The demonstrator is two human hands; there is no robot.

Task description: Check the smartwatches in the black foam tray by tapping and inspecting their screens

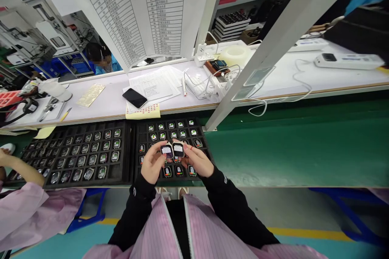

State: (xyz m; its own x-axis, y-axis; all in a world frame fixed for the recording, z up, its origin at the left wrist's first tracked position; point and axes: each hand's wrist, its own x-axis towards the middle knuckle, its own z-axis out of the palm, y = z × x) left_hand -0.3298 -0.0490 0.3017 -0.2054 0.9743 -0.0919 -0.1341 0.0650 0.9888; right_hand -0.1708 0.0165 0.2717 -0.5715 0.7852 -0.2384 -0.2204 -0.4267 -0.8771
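Observation:
My left hand (154,163) holds a small square smartwatch body (167,151) with a lit screen, pinched between thumb and fingers. My right hand (197,160) holds a second lit watch body (178,150) the same way, and the two devices are almost touching. Both hands hover over a black compartment tray (202,153) filled with rows of similar watch bodies. My hands hide part of that tray's middle rows. A matching black tray (124,178) lies directly to its left, its watches mostly with dark screens.
A co-worker's bare forearm (26,168) and pink sleeve (24,214) reach in at the left. Behind the trays, a white bench holds a phone (134,98), papers (153,87), cables and a power strip (204,60). A grey upright post (231,93) rises at the right of the trays, beside a green bench surface (273,149).

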